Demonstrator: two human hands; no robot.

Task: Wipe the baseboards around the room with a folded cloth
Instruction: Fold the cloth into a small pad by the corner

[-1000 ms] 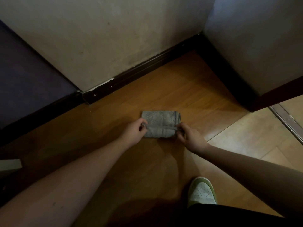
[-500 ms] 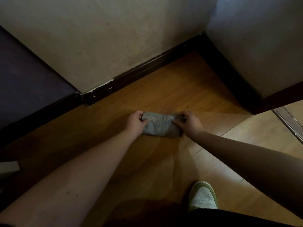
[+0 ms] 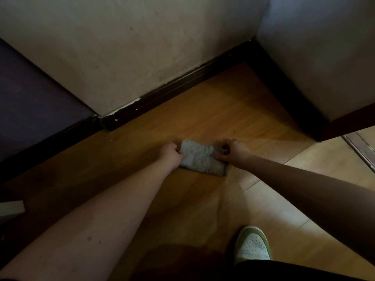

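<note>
Grey cloth, folded into a nubby strip, lies flat on the wood floor between both hands: left hand pinches its left end, right hand curls onto its right end. Dark baseboard sits beyond.

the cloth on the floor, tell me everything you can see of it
The cloth is grey with a nubbly, dotted weave, like terry or microfibre. It is folded into a thick oblong, layered edges showing at its near right corner, and lies flat on the wooden floor, clear of the dark baseboard. The left hand grips its left end; the right hand pinches its right end.
</note>
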